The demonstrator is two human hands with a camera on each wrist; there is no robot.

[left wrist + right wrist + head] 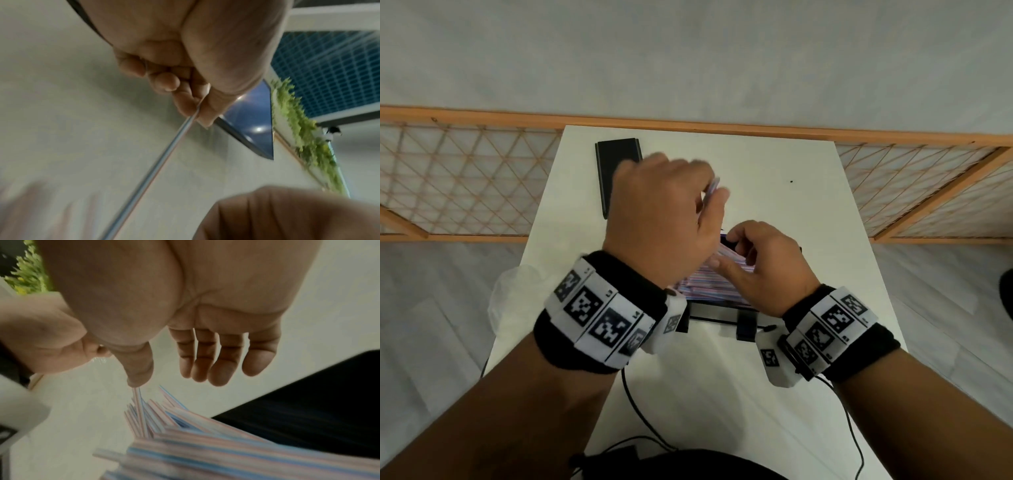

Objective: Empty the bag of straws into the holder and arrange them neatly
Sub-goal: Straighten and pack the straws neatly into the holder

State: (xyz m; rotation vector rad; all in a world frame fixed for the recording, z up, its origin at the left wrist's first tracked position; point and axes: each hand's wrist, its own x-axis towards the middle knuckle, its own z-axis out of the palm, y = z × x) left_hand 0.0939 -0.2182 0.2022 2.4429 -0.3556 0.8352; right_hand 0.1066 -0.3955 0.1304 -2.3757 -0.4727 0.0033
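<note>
**Straws half sorted over the black holder**

On a white bench (774, 192) set against a pale wall, with a wooden lattice rail (465, 178) running behind it and grey plank flooring to either side, a black holder (715, 310) sits near the middle, filled with pink-and-blue striped straws (705, 289). A flat black lid-like piece (613, 164) lies beyond it toward the far left edge, and crumpled clear plastic (503, 294) hangs at the bench's left edge. Dark cables trail across the near end.

The left hand (664, 219) is raised above the holder, its fingers (164, 81) curled, thumb and forefinger pinching a single straw (156, 165) that slants down toward the pile. The right hand (763, 267) hovers just above the straws in the holder; its fingers (218, 360) are relaxed and nearly straight, side by side, while the thumb tip touches the upturned ends of a couple of loose straws. Both wrists wear black bands with printed marker squares.
</note>
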